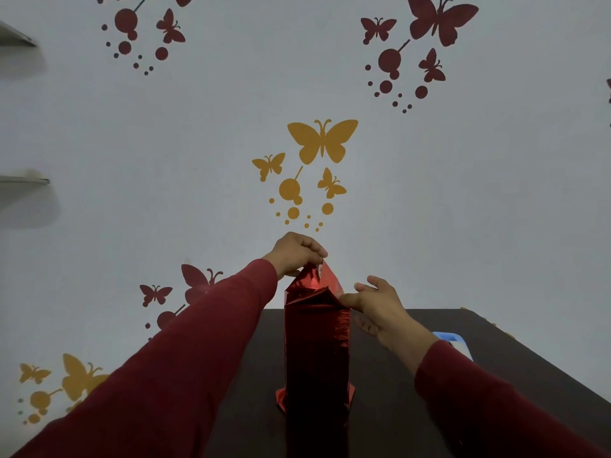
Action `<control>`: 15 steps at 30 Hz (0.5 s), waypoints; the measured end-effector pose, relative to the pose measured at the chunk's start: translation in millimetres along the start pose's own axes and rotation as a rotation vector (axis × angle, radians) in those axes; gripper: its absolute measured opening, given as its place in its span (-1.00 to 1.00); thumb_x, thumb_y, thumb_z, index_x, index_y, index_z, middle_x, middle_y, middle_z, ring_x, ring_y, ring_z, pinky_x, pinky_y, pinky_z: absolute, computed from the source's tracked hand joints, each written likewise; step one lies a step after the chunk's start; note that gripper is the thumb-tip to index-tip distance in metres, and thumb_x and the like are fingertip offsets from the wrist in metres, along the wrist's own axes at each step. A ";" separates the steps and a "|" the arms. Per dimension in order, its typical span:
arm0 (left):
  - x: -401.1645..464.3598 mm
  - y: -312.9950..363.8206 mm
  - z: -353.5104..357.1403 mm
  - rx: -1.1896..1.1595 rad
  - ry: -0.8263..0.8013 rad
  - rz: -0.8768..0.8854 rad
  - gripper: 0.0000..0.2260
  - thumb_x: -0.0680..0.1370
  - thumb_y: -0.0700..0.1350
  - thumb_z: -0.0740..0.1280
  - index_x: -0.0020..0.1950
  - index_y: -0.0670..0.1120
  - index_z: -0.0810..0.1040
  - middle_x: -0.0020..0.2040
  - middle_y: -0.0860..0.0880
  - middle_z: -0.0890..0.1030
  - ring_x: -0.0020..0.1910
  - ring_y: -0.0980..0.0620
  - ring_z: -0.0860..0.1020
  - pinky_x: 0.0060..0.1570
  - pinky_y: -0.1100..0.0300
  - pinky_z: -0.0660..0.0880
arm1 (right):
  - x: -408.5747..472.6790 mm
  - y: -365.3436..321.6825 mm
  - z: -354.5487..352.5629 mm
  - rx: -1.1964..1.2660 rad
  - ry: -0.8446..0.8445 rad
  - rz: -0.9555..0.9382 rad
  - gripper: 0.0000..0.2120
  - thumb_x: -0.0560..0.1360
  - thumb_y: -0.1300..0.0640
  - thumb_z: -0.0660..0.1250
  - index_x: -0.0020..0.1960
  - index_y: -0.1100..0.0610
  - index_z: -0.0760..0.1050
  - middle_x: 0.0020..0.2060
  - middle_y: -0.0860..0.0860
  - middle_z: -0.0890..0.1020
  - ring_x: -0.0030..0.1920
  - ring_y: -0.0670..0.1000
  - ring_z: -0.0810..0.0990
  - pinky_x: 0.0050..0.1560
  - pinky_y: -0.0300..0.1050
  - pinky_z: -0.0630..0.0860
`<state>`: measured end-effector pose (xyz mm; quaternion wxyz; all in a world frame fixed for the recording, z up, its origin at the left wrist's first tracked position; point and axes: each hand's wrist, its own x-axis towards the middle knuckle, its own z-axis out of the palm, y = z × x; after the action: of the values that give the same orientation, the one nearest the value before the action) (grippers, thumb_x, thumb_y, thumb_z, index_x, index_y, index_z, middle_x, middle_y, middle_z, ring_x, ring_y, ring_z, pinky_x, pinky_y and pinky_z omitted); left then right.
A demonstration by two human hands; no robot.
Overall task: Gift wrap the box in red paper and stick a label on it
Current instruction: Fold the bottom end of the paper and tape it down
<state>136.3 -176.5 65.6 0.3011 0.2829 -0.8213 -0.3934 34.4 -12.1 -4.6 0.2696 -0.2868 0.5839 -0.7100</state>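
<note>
A tall box wrapped in shiny red paper (316, 352) stands upright on the dark table (413, 385), in the middle of the view. At its top the paper rises in a pointed flap (325, 276). My left hand (297, 252) pinches the tip of that flap from above. My right hand (380, 305) is at the box's upper right corner, forefinger and thumb pinching the folded paper edge, the other fingers spread. A loose paper edge sticks out at the box's foot (282, 399). No label is visible.
A light blue and white object (454, 342) lies on the table behind my right forearm, mostly hidden. The table's back edge meets a wall with red and yellow butterfly decals. Shelf edges (24, 180) jut from the wall at far left.
</note>
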 end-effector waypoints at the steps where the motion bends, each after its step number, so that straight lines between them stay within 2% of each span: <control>1: 1.8 -1.8 -1.0 0.007 0.012 0.011 -0.85 0.47 -0.23 0.49 -0.05 -0.01 0.75 -0.19 0.05 0.71 -0.12 0.06 0.63 -0.13 0.11 0.55 | 0.0 -0.5 0.4 0.004 -0.001 0.006 -0.12 0.43 0.37 0.54 0.61 0.09 0.19 0.45 0.04 0.47 -0.11 -0.11 0.61 0.20 0.13 0.60; 3: 2.8 -3.9 -2.4 0.017 0.021 0.042 -0.87 0.48 -0.19 0.51 -0.03 0.02 0.75 -0.12 0.05 0.72 -0.05 0.05 0.64 -0.11 0.10 0.54 | 1.2 -1.7 1.1 -0.001 -0.006 0.014 -0.11 0.42 0.37 0.54 0.61 0.09 0.17 0.47 0.05 0.45 0.02 -0.05 0.63 0.07 0.05 0.60; 5: 2.5 -3.5 -3.8 -0.034 -0.017 0.041 -0.82 0.53 -0.17 0.46 0.07 0.06 0.73 0.03 0.05 0.71 0.06 0.06 0.62 0.03 0.04 0.53 | 1.2 -3.6 1.5 0.002 -0.008 0.027 -0.09 0.42 0.39 0.54 0.62 0.09 0.16 0.49 0.05 0.43 0.18 0.02 0.60 0.04 -0.03 0.53; 8: 4.5 -3.0 -7.9 -0.060 -0.151 -0.008 -0.58 0.49 -0.29 0.37 0.21 0.15 0.66 0.24 0.08 0.60 0.22 0.08 0.53 0.20 -0.08 0.47 | 0.9 -6.4 1.4 -0.001 -0.018 0.041 -0.09 0.42 0.40 0.53 0.62 0.08 0.16 0.48 0.04 0.44 0.13 -0.01 0.62 -0.03 -0.06 0.53; 9: 5.2 -3.7 -8.1 -0.036 -0.175 -0.022 -0.55 0.48 -0.30 0.38 0.23 0.16 0.65 0.25 0.08 0.58 0.23 0.06 0.52 0.19 -0.08 0.47 | 0.8 -6.8 1.7 -0.003 -0.022 0.043 -0.09 0.42 0.41 0.52 0.62 0.07 0.16 0.47 0.03 0.44 0.08 -0.05 0.63 -0.08 -0.08 0.53; 11: 6.7 -5.0 -6.2 0.001 -0.166 -0.038 -0.63 0.49 -0.27 0.42 0.20 0.12 0.67 0.19 0.02 0.62 0.17 0.03 0.57 0.15 -0.03 0.53 | -0.3 -8.4 3.0 -0.012 -0.027 0.057 -0.10 0.42 0.42 0.51 0.62 0.07 0.16 0.46 0.02 0.45 0.06 -0.06 0.63 -0.11 -0.10 0.53; 13: 8.4 -5.2 -1.4 0.012 -0.087 -0.017 -0.73 0.51 -0.23 0.46 0.13 0.07 0.71 0.08 -0.05 0.69 0.01 0.02 0.61 0.02 0.07 0.57 | -0.2 -9.6 3.8 -0.027 -0.025 0.068 -0.11 0.42 0.43 0.50 0.61 0.06 0.17 0.44 0.02 0.46 0.10 -0.03 0.62 -0.09 -0.08 0.53; 15: 10.1 -6.7 1.3 -0.003 0.002 0.016 -0.76 0.49 -0.23 0.47 0.08 0.06 0.72 0.02 -0.02 0.71 -0.08 0.04 0.60 -0.14 0.14 0.53 | 0.0 -11.2 4.2 -0.043 -0.024 0.074 -0.11 0.42 0.43 0.48 0.61 0.05 0.17 0.43 0.02 0.47 0.13 -0.01 0.61 -0.04 -0.05 0.53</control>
<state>130.3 -186.5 62.2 0.3054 0.2762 -0.8228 -0.3919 36.8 -13.0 7.0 0.2965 -0.2791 0.6058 -0.6835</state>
